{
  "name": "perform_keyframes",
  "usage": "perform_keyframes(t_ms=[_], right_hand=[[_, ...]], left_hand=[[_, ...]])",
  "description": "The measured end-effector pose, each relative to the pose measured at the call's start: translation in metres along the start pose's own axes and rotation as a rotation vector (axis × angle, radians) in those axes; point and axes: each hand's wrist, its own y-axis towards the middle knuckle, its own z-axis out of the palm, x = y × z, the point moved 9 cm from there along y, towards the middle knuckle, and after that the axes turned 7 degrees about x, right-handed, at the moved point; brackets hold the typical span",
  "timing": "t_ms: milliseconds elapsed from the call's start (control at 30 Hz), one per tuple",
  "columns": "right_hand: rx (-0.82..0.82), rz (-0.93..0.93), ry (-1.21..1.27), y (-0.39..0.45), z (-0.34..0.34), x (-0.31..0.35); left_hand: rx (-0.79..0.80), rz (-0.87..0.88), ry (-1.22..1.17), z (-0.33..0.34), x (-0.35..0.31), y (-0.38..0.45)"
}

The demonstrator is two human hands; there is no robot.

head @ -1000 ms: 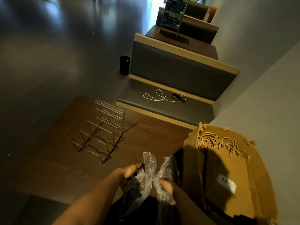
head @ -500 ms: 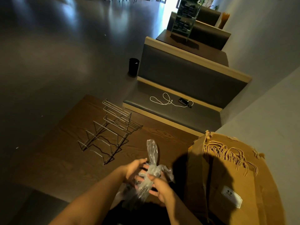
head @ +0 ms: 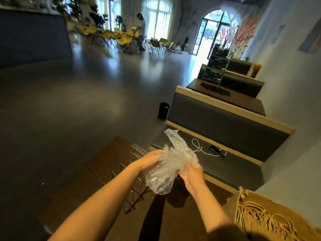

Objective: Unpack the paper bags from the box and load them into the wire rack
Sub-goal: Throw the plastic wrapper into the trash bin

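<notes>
Crumpling a clear plastic wrapper (head: 171,164) between them, both hands are busy above the worktop (head: 104,164): the left hand (head: 149,160) cups one side with curled fingers, the right hand (head: 192,173) grips the other, so the film is bunched into a loose wad. It looks nearly weightless, soft and slippery, best squeezed small before being set aside. The paper bags (head: 260,221) stand on edge in the torn cardboard box (head: 234,204), at the near right of the worktop, twisted-cord handles uppermost. They should be light and fairly stiff when flat, yet easy to crease; pinching a thin sheaf by its top edge, below the handles, seems safer than pulling the cords. The wire rack (head: 137,152) sits on the worktop just behind the left hand, partly hidden, with no bags visible in it.
</notes>
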Motion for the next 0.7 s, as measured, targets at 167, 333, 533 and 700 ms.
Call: perform_keyframes(t_ms=[167, 333, 533, 700], right_hand=[[0.181, -0.072, -0.267, 0.011, 0.099, 0.044], [0.319, -0.25, -0.679, -0.001, 0.203, 0.052], [0.724, -0.455, -1.124, 0.008, 0.348, -0.002], [0.761, -0.062, -0.498, 0.024, 0.438, -0.048]], left_hand=[[0.098, 0.009, -0.401, -0.039, -0.044, -0.042], [0.13, 0.113, -0.423, -0.086, -0.074, -0.089], [-0.435, 0.1, 0.009, -0.221, -0.073, -0.16], [-0.719, 0.181, -0.022, -0.338, -0.045, -0.246]])
